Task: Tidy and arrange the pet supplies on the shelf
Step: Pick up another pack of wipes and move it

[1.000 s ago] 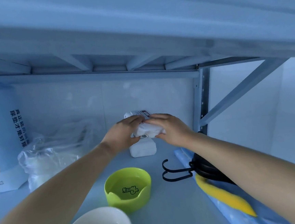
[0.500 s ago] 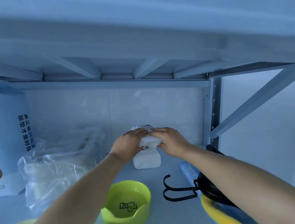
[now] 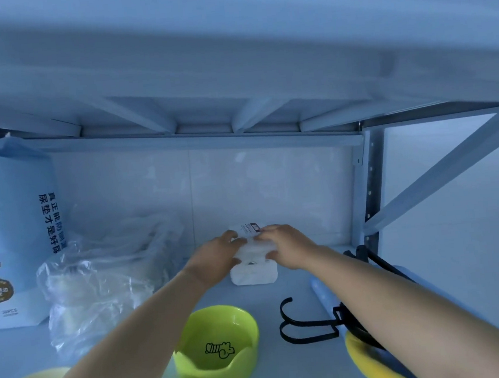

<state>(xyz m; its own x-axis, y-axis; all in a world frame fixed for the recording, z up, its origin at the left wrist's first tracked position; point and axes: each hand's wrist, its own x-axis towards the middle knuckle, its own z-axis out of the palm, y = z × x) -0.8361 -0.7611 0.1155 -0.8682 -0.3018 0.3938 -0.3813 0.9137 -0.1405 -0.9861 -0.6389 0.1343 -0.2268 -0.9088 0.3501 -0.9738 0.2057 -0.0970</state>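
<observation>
White soft pack (image 3: 251, 244) sat far centre on the shelf (image 3: 276, 367), atop a second white pack (image 3: 253, 275), apparently being stacked to save room. Left hand (image 3: 218, 259) and right hand (image 3: 286, 246) each gripped an end, fingers curled over it, likely squaring it. Green pet bowl (image 3: 216, 342) lay nearer; clear plastic bag (image 3: 99, 280) lay to the left.

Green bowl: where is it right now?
Head view, low centre of the shelf: the green bowl sits between the clear plastic bag on its left and the black hook on its right.
</observation>
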